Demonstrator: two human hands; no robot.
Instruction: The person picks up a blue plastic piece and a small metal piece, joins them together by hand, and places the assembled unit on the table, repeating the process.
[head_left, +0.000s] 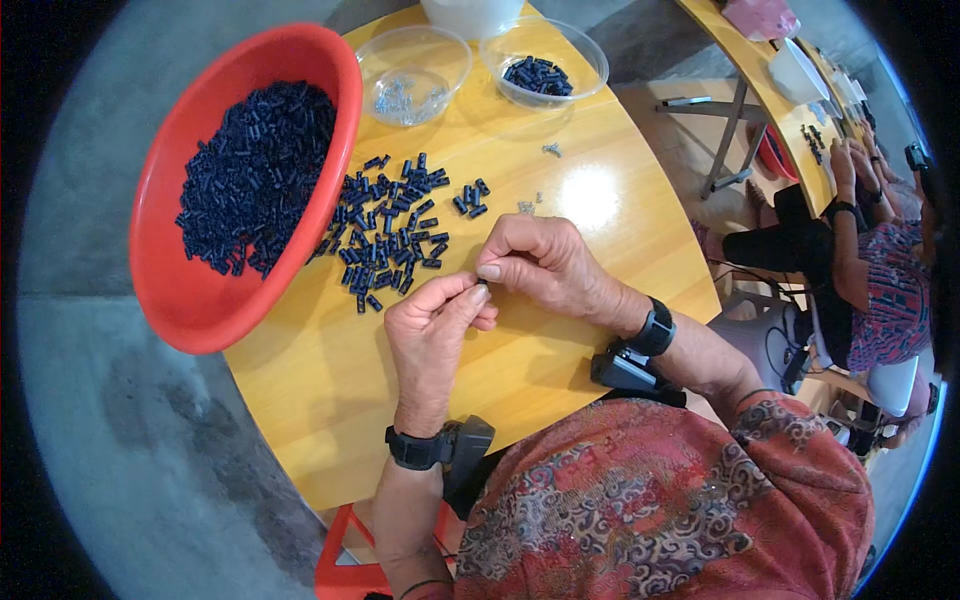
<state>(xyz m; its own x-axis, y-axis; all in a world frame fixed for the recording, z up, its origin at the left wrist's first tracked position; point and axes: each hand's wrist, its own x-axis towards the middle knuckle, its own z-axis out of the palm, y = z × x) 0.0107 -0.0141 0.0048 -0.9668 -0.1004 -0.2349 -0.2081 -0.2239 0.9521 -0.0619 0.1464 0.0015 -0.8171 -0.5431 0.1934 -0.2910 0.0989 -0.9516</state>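
Observation:
Over the yellow wooden table (540, 375), my left hand (432, 325) and my right hand (545, 265) meet fingertip to fingertip. My left thumb and forefinger pinch a small dark piece, mostly hidden by the fingers. The right thumb and forefinger are pressed together right above it; what they hold, if anything, is too small to make out. Just beyond the left hand lies a loose spread of short black plastic pieces (385, 240). A little group of the same pieces (471, 197) lies apart from it. Small silvery screws (526, 208) lie past my right hand.
A big red basin (160, 265) full of black pieces stands tilted at the left. Two clear bowls stand at the back: one bowl (462, 62) with silvery screws, another bowl (603, 68) with black pieces. Another person (880, 270) works at a second table (735, 45) on the right.

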